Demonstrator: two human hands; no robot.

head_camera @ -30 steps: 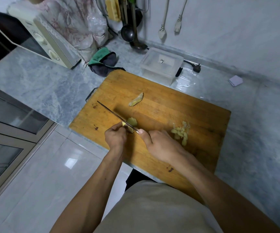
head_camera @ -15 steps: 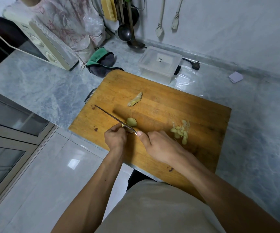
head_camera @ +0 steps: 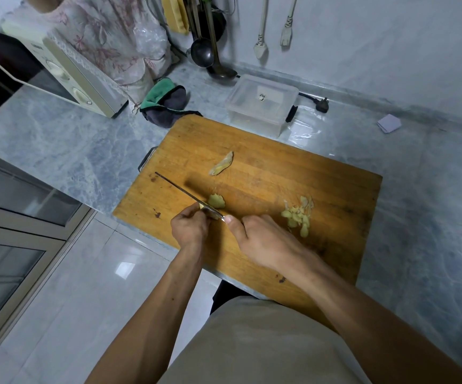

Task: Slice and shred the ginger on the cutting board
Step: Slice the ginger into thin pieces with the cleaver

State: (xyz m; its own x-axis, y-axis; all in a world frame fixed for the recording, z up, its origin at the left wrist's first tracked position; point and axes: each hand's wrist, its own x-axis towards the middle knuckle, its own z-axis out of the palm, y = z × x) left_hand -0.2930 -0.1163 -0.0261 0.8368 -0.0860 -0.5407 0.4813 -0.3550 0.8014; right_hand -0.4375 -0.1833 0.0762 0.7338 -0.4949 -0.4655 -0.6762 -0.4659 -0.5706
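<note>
Here, both forearms reach over the wooden cutting board (head_camera: 266, 167). The left hand (head_camera: 189, 228), fingers curled, pins a ginger piece (head_camera: 216, 201) near the board's front edge. The right hand (head_camera: 263, 239) grips the knife (head_camera: 181, 191), thumb extended along its blade, edge against that piece. Ginger slices (head_camera: 297, 216) lie just beyond the right hand.

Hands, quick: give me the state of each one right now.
Left hand: fingers curled, holding the ginger piece against the cutting board.
Right hand: closed grip on the knife.
</note>
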